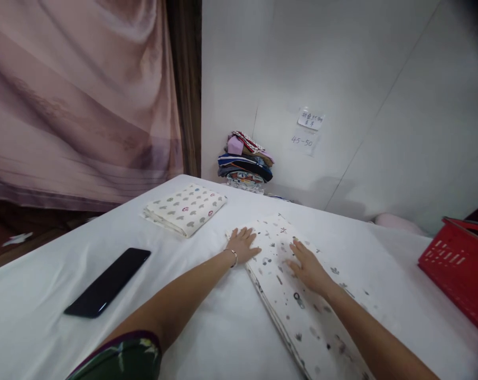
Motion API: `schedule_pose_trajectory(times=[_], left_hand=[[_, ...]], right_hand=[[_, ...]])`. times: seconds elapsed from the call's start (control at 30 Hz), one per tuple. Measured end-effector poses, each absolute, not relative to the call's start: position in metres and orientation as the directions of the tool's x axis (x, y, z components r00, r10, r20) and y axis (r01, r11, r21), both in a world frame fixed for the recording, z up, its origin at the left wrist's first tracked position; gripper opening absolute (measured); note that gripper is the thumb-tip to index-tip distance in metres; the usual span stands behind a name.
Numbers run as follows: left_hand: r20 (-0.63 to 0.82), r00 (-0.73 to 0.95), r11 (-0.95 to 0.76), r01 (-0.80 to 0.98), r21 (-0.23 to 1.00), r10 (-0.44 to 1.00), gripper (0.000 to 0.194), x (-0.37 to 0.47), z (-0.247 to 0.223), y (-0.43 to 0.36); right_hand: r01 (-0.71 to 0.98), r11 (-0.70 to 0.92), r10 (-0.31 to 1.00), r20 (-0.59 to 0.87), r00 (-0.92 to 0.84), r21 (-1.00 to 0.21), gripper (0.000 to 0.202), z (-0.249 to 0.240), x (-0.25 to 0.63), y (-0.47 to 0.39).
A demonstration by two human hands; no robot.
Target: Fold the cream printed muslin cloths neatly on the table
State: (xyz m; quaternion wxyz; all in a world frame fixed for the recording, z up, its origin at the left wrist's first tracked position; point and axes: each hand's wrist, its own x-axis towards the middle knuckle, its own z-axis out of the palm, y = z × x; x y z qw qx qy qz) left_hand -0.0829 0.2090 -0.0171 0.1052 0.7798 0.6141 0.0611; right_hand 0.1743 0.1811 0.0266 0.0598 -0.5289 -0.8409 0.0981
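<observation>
A white cloth (278, 282) with small grey and dark printed motifs lies folded into a long strip, running from the middle of the table toward me. My left hand (242, 246) rests with spread fingers on its far left corner; a bracelet circles that wrist. On top of the same cloth, farther right, my right hand (308, 265) lies with its fingers apart. Neither hand grips anything. Left of the strip sits a second folded cloth (187, 206), white with grey mushroom-like shapes and a few red ones.
A black phone-like slab (108, 282) lies on the white-covered table (207, 311) at the left. Behind the table's far edge rises a stack of folded fabrics (245, 163). At the right edge stands a red plastic basket (456, 269). Handwritten notes (310, 119) hang on the wall; a pink curtain (80, 100) hangs left.
</observation>
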Motion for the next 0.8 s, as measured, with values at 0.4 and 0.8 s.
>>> schedule_pose_trajectory(times=[0.4,0.8], left_hand=[[-0.025,0.237,-0.224,0.943,0.245,0.971,0.070,-0.085,-0.019,0.206],[0.003,0.234,-0.227,0.939,0.258,0.972,0.072,-0.085,-0.027,0.208]], right_hand=[[0.954,0.255,0.961,-0.072,-0.269,-0.158,0.059,-0.011,0.146,0.308],[0.928,0.249,0.957,-0.074,-0.279,-0.278,0.057,-0.002,0.155,0.297]])
